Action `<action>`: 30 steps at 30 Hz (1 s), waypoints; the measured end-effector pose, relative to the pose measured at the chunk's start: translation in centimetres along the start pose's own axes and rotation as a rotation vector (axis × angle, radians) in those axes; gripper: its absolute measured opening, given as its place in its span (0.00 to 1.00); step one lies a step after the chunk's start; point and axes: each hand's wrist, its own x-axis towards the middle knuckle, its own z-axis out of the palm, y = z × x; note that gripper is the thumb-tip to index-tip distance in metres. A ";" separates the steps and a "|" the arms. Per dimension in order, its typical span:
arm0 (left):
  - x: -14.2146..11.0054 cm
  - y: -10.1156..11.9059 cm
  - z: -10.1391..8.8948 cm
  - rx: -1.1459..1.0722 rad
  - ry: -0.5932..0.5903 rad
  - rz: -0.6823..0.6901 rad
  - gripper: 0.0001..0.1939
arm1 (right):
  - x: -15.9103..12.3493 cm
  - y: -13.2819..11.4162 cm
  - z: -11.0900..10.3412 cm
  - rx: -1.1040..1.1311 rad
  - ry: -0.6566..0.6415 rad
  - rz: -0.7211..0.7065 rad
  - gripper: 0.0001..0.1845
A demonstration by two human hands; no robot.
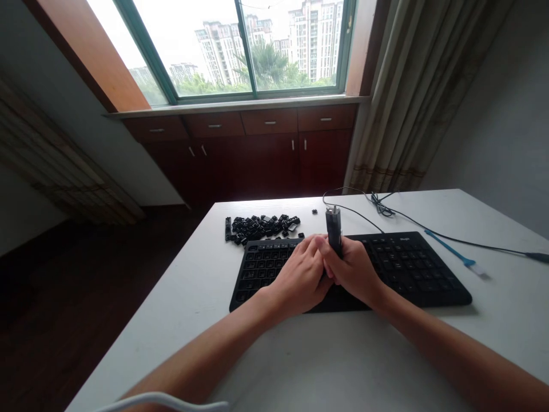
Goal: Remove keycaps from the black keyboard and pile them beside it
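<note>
Right hand (352, 270) forms a clenched grip around a black cylindrical handheld tool (334, 229). The tool stands roughly upright, its grey metal-capped end sticking up above the fingers. Its lower part is hidden in the fist. Left hand (298, 274) is curled, with its fingers pressed against the right hand's knuckles. Whether the left grip holds anything cannot be told; the two hands hide that area.

Both hands are above the near middle of a black keyboard (414, 266) and look to be touching or just over it. Key legends are too small to read. The tool is above the keyboard's middle, near its far edge.

Just beyond the keyboard's far left side lies a heap of loose black keycaps (261, 227), some touching the keyboard edge. A single keycap (314, 211) lies apart, between the heap and the tool. A thin black cable (360, 217) leads from near the tool's top toward a tangled bundle (381, 206), then runs off right across the white worktop (171, 326). A blue plastic strip with a white tip (454, 252) lies right of the keyboard, beneath that cable's line. A white cable (163, 401) crosses the bottom of view.

Beyond the worktop: dark red wooden cabinets (253, 154), a window (257, 46) showing tower blocks, and a beige curtain (403, 97) on the right.
</note>
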 end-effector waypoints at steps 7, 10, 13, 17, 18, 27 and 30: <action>0.3 -0.1 0.1 -0.018 -0.085 0.145 0.22 | -0.5 1.0 0.3 -0.002 0.075 -0.015 0.24; 0.3 -0.1 0.0 -0.033 -0.079 0.133 0.21 | -0.4 1.3 0.2 0.024 0.088 0.002 0.24; 0.3 0.0 0.0 -0.051 -0.067 0.117 0.21 | -0.4 1.4 0.2 0.029 0.102 0.007 0.24; 0.3 0.0 0.1 -0.056 -0.067 0.122 0.23 | -0.6 1.3 0.2 0.018 0.115 -0.003 0.25; 0.3 0.0 0.1 -0.054 -0.069 0.123 0.24 | -0.6 1.3 0.2 0.012 0.118 -0.005 0.25; 0.2 0.0 0.1 -0.030 -0.100 0.110 0.26 | -0.7 0.9 0.1 -0.008 0.147 -0.005 0.25; 0.2 -0.1 0.1 -0.031 -0.102 0.109 0.26 | -0.7 0.9 0.1 -0.010 0.158 0.005 0.25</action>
